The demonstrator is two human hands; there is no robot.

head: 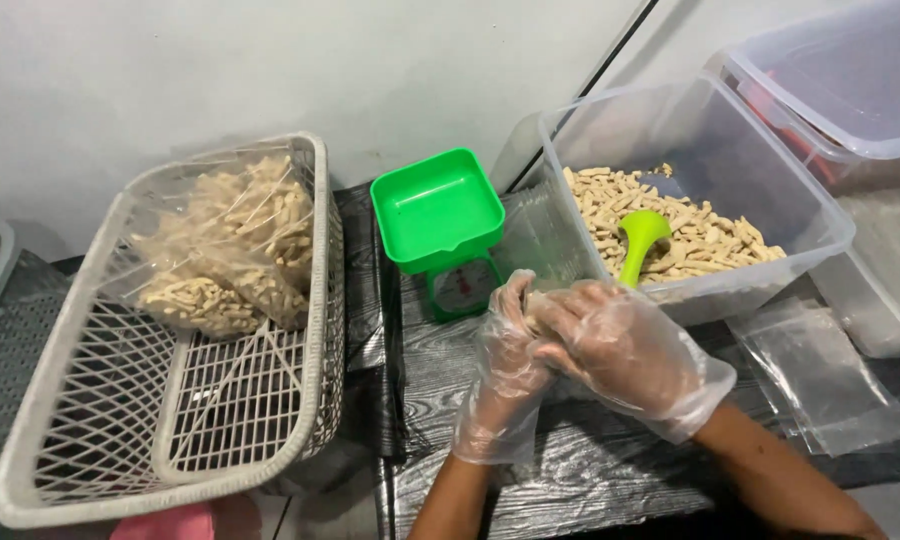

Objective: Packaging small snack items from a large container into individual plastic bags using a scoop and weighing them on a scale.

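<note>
Both my hands wear clear plastic gloves and meet in front of me over the dark wood-grain table (pixel 450 380). My left hand (pixel 505 370) stands with its fingers up. My right hand (pixel 625 350) is wrapped over it. Pressed between them is a small clear bag of tan snack sticks (pixel 538 303), mostly hidden by the fingers. Just beyond the hands stands a small green kitchen scale (pixel 438 210) with an empty square pan. To the right, a clear plastic bin (pixel 800 200) holds loose snack sticks (pixel 710 240) and a green scoop (pixel 640 240).
A white plastic basket (pixel 100 440) at the left holds filled clear bags of snack sticks (pixel 235 250). Flat empty clear bags (pixel 820 375) lie at the right. Another clear bin (pixel 850 90) stands at the back right. A grey wall runs behind.
</note>
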